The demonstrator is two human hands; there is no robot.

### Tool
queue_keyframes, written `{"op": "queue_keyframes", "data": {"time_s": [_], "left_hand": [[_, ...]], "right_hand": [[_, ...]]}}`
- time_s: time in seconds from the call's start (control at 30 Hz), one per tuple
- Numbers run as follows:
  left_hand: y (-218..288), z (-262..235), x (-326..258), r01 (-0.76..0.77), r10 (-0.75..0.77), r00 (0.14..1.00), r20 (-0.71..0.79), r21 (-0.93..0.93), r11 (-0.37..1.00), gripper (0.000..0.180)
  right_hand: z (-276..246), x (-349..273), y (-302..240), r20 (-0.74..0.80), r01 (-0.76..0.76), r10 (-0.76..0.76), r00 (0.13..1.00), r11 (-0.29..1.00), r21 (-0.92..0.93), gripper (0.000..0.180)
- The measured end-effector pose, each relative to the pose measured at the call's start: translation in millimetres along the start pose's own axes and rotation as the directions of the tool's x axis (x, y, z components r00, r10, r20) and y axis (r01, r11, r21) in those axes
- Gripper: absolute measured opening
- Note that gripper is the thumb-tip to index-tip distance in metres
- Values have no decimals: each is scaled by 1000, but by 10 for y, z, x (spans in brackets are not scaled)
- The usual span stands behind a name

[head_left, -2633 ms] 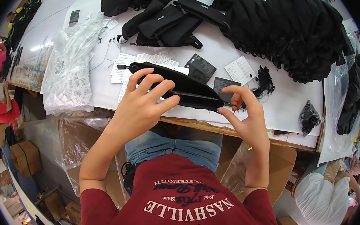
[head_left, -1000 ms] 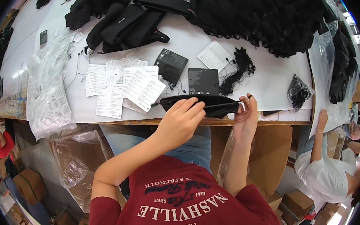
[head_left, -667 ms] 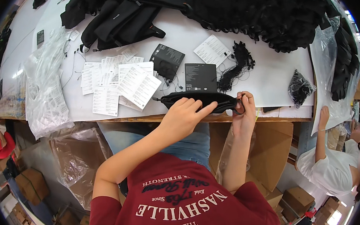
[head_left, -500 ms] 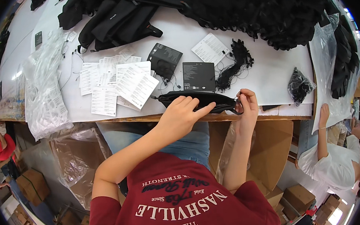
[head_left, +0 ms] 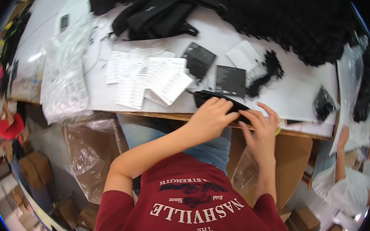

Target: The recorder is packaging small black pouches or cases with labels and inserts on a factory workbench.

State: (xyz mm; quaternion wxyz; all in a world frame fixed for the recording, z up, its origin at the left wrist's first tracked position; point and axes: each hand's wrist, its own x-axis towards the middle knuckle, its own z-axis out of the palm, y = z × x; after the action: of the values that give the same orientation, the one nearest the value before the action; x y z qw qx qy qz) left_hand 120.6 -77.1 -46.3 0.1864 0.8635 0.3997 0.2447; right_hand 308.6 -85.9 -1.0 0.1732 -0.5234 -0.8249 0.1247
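A black fabric pouch [head_left: 205,98] lies at the front edge of the white table, tilted down toward the right. My left hand [head_left: 214,118] grips it from above, fingers bent over its near side. At the pouch's right end is my right hand [head_left: 262,128], thumb and fingers closed on the black fabric. Much of the pouch is hidden behind both hands, and motion blurs it. Just beyond it are two black printed cards, one flat [head_left: 230,80] and one turned askew [head_left: 199,60]. Overlapping white printed leaflets [head_left: 171,83] spread to the left.
A bundle of black cords [head_left: 271,70] lies right of the cards, with a small clear bag of black pieces [head_left: 325,104] farther right. Black pouches [head_left: 158,16] and a large black heap [head_left: 290,14] fill the back. Clear plastic bags [head_left: 65,77] lie left. A person in white [head_left: 343,189] is at right.
The view has swung, so the table's things sit farther right. My right hand has moved from the raised loop at the pouch's end onto its fabric, nearer my left hand. The pouch's opening shows less.
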Motion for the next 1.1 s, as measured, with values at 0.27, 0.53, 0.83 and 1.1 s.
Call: {"op": "queue_keyframes", "data": {"time_s": [0.27,0.53,0.83,1.1], "left_hand": [[-31,-13,6,5,-4,1000,-30,5,1000,28],[-48,7,36,-25,25,1000,13,25,999,31],[-39,12,-18,-12,12,998,-57,4,1000,28],[-396,-475,-163,78,-158,884,-439,-195,978,21]], "right_hand": [[-109,-226,368,-106,-123,121,987,992,-11,12],[-45,-285,328,-202,-253,276,939,958,136,10],[56,-116,-187,-117,-15,26,993,996,91,28],[217,-114,-109,-102,-25,23,995,999,-22,20]]}}
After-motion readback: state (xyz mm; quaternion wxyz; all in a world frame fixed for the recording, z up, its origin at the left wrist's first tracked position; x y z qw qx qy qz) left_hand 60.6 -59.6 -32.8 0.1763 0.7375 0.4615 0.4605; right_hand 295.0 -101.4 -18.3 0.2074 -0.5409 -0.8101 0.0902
